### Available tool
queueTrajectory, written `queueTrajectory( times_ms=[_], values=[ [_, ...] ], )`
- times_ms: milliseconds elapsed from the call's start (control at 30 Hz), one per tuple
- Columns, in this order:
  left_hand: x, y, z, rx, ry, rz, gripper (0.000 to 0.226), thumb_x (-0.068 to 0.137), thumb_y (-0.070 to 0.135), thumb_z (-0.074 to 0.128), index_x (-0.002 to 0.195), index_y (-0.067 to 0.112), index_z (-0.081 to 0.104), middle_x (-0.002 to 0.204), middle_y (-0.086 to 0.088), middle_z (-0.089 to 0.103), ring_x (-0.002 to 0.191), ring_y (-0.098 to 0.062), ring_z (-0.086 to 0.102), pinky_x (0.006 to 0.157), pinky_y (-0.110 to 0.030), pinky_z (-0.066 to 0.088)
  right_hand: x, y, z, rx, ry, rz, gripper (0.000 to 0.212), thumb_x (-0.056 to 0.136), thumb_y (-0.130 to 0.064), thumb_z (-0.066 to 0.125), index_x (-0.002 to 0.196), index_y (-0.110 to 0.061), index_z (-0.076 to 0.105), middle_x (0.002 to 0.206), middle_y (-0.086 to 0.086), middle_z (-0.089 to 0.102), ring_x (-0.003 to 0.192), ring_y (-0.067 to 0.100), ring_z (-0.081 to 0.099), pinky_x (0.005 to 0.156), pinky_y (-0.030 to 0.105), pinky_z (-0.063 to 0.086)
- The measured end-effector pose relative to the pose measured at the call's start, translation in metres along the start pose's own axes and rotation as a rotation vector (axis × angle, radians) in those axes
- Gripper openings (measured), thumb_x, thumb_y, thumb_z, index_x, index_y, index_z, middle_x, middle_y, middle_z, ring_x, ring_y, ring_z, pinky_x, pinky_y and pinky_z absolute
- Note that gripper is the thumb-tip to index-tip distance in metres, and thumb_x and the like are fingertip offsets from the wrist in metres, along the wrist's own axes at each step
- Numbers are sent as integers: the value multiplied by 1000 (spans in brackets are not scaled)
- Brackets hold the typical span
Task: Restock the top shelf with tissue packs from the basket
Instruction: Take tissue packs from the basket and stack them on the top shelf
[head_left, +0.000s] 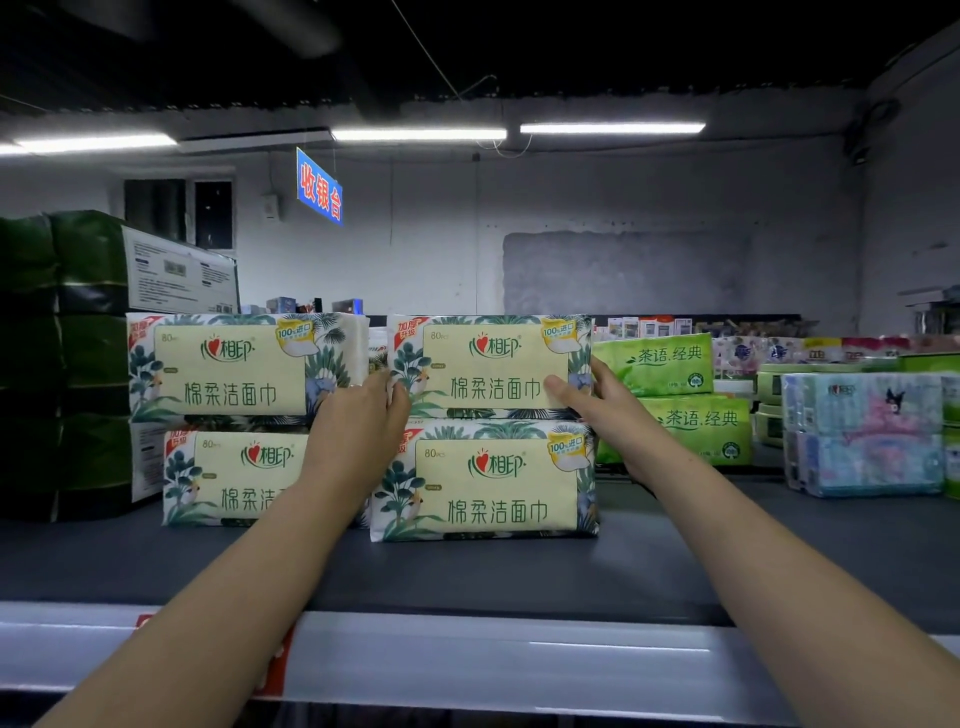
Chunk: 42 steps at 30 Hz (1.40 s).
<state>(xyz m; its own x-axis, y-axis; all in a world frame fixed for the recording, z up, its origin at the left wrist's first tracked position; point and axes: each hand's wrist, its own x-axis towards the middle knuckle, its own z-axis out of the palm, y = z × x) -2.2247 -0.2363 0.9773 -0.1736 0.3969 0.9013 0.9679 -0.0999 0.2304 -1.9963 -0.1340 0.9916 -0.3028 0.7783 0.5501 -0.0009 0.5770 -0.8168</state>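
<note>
Bare grey walls and a dark ceiling with lit tube lamps (418, 134) close off the far side of a shop. Across the foreground runs the top shelf (519, 577), a dark flat board with a pale front rail (519, 660) along its near edge. At its far left rises a tall stack of dark green bundles (57, 364).

To the right of that stack sit four leaf-print tissue packs in two piles of two. On the left, the upper left pack (234, 364) lies on the lower left pack (228, 478), which is partly hidden by a forearm. In the middle, the top pack (493, 364) rests on the bottom pack (488, 483), its lower edge touching the one beneath. Further right lie two bright green packs (660, 364), one above the other, and near the right edge stands a pastel bundle (862, 431).

Both bare forearms reach up from the near edge to the top pack. The left hand (358, 415) is at its left end, in the gap between the two piles, with fingers curled round that end. The right hand (608, 410) grips the right end, with the thumb (558, 387) flat on the front face and the other fingers wrapped behind, out of sight.

A blue sign (318, 185) with red characters hangs from the ceiling, far back and left of centre.
</note>
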Motion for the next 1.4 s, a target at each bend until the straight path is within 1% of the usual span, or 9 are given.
queueTrajectory(
  times_ms=[100, 167, 267, 400, 467, 600, 900, 1300, 1400],
  values=[
    [-1, 0, 1, 51, 8, 30, 29, 99, 18, 43, 108, -2, 61, 63, -17, 64, 55, -31, 60, 60, -43, 53, 1, 1, 0, -7, 5, -2, 69, 88, -42, 62, 146, -23, 30, 125, -16, 52, 116, 7, 47, 96, 25, 33],
    [-2, 2, 1, 98, 18, 46, 24, 98, 15, 44, 102, -2, 60, 59, -16, 60, 49, -28, 53, 56, -39, 49, 1, 1, 0, -24, 18, 8, 78, 87, -47, 61, 150, -22, 23, 145, -7, 42, 128, 13, 42, 102, 29, 31],
    [-4, 2, 1, 138, 80, 68, 20, 95, 11, 50, 93, -5, 62, 54, -17, 60, 42, -28, 54, 48, -34, 46, -2, 1, -1, -41, 45, -16, 81, 88, -50, 57, 152, -23, 16, 153, -1, 32, 138, 17, 34, 104, 31, 29],
    [-5, 4, -4, 284, 223, 92, 20, 91, 17, 53, 89, 0, 62, 65, -15, 62, 53, -29, 58, 38, -31, 44, -11, 1, -1, -68, 110, -46, 68, 90, -40, 60, 147, -16, 30, 135, -3, 45, 116, 13, 46, 93, 27, 33],
    [-6, 3, -6, 300, 266, 48, 18, 87, 15, 63, 89, -2, 57, 77, -19, 60, 68, -33, 58, 44, -33, 41, -14, 2, -1, -89, 141, -39, 63, 88, -38, 63, 141, -13, 38, 126, -4, 47, 107, 8, 44, 89, 26, 34],
    [-7, -4, -7, 212, 238, -159, 27, 91, 22, 58, 97, -3, 53, 95, -24, 56, 89, -38, 52, 68, -46, 43, -14, 6, -3, -161, 159, -6, 63, 84, -46, 65, 134, -13, 44, 135, 0, 48, 111, 9, 43, 91, 27, 33],
    [-8, -7, -6, -8, 163, -129, 17, 91, 16, 56, 98, 2, 51, 97, -14, 53, 94, -32, 47, 82, -46, 37, -12, 7, -3, -170, 163, -11, 53, 83, -42, 68, 123, -13, 50, 116, -6, 52, 108, 11, 49, 90, 28, 37],
    [-7, -2, -8, -125, 76, -97, 15, 92, 19, 55, 95, 4, 51, 86, -7, 52, 83, -27, 49, 76, -43, 45, -10, 7, -2, -146, 159, 9, 62, 82, -45, 67, 130, -11, 47, 131, 0, 51, 112, 11, 48, 91, 27, 38],
    [-4, -5, -13, -127, 68, -103, 17, 92, 20, 55, 98, 4, 52, 86, -8, 55, 83, -27, 51, 72, -43, 48, -17, -1, -3, -39, 216, 53, 77, 73, -57, 65, 133, -13, 44, 136, 1, 49, 119, 16, 48, 102, 38, 41]
  ],
)
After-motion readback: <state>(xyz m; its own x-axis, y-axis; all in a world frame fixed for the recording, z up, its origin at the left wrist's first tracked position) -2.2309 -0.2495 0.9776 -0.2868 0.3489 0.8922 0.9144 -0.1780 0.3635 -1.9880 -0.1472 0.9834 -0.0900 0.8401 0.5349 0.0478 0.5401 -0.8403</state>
